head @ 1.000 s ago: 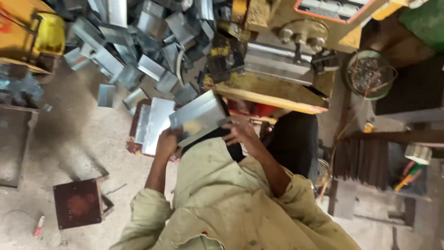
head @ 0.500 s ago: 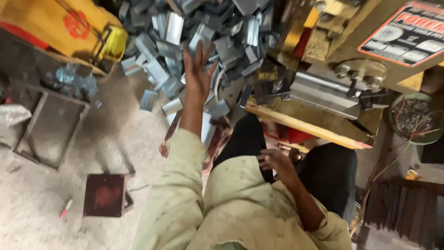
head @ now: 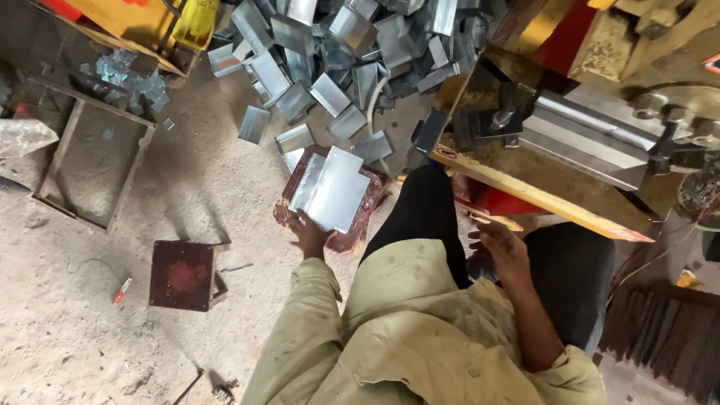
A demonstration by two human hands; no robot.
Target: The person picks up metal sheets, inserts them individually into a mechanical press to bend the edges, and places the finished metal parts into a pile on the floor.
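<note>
A big heap of bent metal pieces [head: 352, 52] already lies on the floor, well beyond the left hand [head: 309, 234], which suggests much of the forming work is done. A small stack of flat metal sheets [head: 332, 187] is left on a low reddish stand [head: 352, 229], so I judge several pieces remain to go through the press [head: 577, 142].

The left hand reaches down to the near edge of the stack; its fingers touch or sit just under the lowest corner of the top sheet. Whether that grip has closed on the sheet I cannot tell (the fingertips are hidden by the sheet's edge). The stack lies just ahead of this hand and slightly to its right, resting flat on the stand.

The right hand [head: 501, 251] hovers over the person's lap, fingers loosely spread, holding nothing; the yellow edge of the press table [head: 540, 196] is just ahead of it, and the sheets are well to its left, past the dark trouser leg. A small dark stool [head: 184, 274] stands apart to the left of the left hand.
</note>
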